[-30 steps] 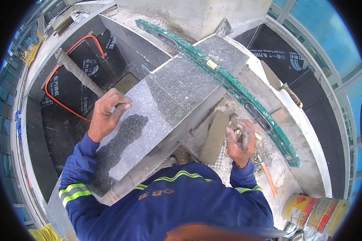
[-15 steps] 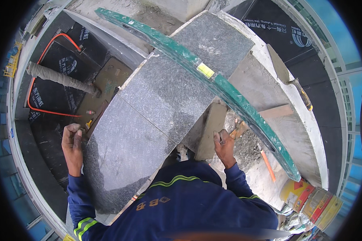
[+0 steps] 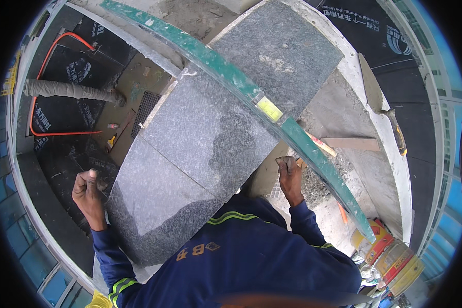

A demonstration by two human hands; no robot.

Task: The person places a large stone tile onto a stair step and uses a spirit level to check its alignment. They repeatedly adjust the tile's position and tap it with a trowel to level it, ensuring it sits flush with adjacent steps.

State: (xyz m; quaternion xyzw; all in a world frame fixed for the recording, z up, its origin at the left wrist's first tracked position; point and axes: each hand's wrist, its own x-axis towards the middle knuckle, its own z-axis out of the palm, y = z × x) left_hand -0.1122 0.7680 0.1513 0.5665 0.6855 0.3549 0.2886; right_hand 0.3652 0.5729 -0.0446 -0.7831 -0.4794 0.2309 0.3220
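My left hand [image 3: 90, 199] is beside the left edge of the near grey stone slab [image 3: 154, 177], thumb and fingers pinched together. On the slab's other side my right hand [image 3: 291, 179] is also closed in a pinch. Whatever either hand holds is too small or hidden to make out. A long green spirit level [image 3: 210, 60] with a yellow vial window [image 3: 269, 109] lies slantwise across the stone slabs beyond my hands, touched by neither. Dark damp-looking patches mark the slab surface, and a thin joint runs between the slabs.
A trowel [image 3: 370, 87] rests on the white curved wall edge at right. Stacked yellow and red buckets [image 3: 395, 262] stand lower right. At left, a recess holds a wrapped pipe [image 3: 69, 90], an orange tube [image 3: 34, 110] and a small yellow tool [image 3: 111, 142]. Rubble [image 3: 315, 177] lies beyond my right hand.
The whole view has shifted a little. My left hand has drawn back and away from the slab's edge, its thumb turned upward. My right hand stays pinched near the slab's right side.
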